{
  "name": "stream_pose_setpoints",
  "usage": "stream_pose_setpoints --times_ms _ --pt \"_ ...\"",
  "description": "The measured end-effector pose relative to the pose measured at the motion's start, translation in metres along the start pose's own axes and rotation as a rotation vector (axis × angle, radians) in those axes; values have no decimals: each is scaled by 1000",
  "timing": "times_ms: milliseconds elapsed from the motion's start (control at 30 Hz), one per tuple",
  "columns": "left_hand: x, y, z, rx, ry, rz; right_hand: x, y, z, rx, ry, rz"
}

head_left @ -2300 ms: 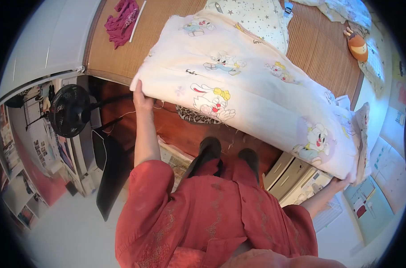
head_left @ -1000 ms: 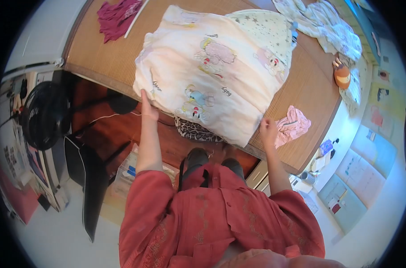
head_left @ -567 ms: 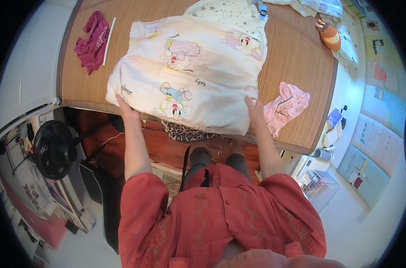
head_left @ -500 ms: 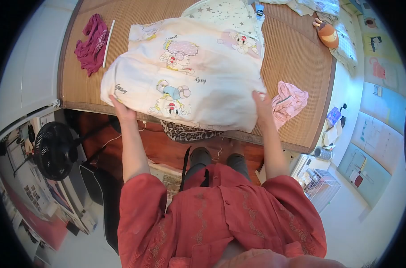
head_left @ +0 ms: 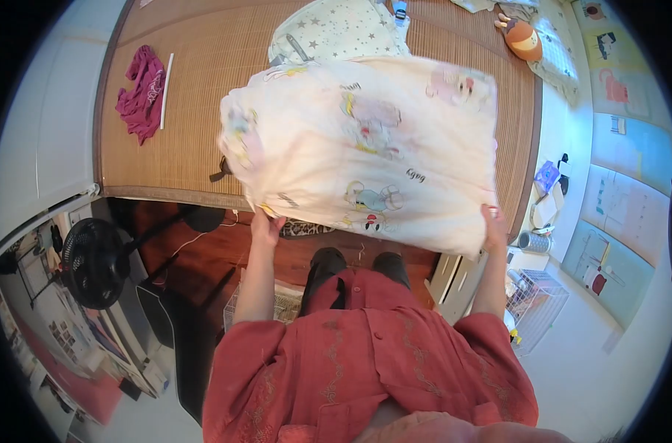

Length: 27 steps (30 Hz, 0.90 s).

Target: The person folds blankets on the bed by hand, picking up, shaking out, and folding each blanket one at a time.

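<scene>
A cream cloth [head_left: 306, 125] with cartoon animals and the word "baby" is stretched between my hands over the near edge of the mat-covered bed [head_left: 195, 159]. It looks like a blanket or large pillowcase; I cannot tell which. My left hand [head_left: 265, 225] pinches its lower left corner, and my right hand [head_left: 493, 227] grips its lower right side. Beyond the cloth lies a pale star-print cloth [head_left: 343, 29], partly covered by it. A magenta garment [head_left: 138, 96] rests to the left beside a thin white strip [head_left: 166, 92].
A plush toy [head_left: 522, 38] sits at the far right. Below the left side stand a black fan [head_left: 96, 262] and a black chair [head_left: 173, 325]. At the right are a wire basket [head_left: 539, 310], a grey cup [head_left: 534, 241] and a purple packet [head_left: 547, 177]. A leopard-print item [head_left: 306, 229] shows under the bed edge.
Both hands have carried the cream cloth to the right and nearer to me. It now hides the pink garment on the right, and more of the star-print cloth's left side shows.
</scene>
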State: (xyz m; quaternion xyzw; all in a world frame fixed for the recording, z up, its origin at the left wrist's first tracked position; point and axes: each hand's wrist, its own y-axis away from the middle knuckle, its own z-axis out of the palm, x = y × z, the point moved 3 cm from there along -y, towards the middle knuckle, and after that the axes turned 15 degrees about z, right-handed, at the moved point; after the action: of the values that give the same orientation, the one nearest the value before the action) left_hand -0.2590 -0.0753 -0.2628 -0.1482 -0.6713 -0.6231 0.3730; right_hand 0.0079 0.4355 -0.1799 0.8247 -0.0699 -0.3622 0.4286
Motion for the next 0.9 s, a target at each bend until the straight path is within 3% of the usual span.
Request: stream_pose_setpoints --times_ms 67,133,233,267,333,433,467,533,600,667,733,800,833,900 --pt "-27 -20 -20 66 -157 -81 61 -53 5 35 211 -26" --pt "-40 -26 -40 152 -326 -165 76 -65 19 136 218 -9" --pt "-9 -20 -21 126 -153 215 107 -91 18 83 106 49" --pt "-3 -17 -18 122 -160 222 113 -93 16 81 95 52" --pt "11 -10 -5 -17 -643 454 127 -95 13 -60 -8 287" --pt "10 2 20 -258 -1348 786 122 -75 25 -78 -39 124" --pt "13 0 24 -276 -1344 788 116 -66 27 -63 -43 125" --pt "27 -5 24 -99 -1449 725 90 -50 27 64 180 -1" --pt "41 6 31 -82 -1386 745 46 -15 33 53 116 -57" --pt "45 -1 27 -231 -1252 771 1 23 50 190 340 -168" --pt "47 5 33 -237 -1293 799 -14 40 86 220 352 -464" --pt "55 32 52 -164 -1405 1383 -33 80 141 237 591 -500" --pt "51 36 62 -173 -1399 1382 -53 104 170 -96 465 -516" --pt "34 40 83 -468 -637 891 -34 118 239 -141 500 -749"
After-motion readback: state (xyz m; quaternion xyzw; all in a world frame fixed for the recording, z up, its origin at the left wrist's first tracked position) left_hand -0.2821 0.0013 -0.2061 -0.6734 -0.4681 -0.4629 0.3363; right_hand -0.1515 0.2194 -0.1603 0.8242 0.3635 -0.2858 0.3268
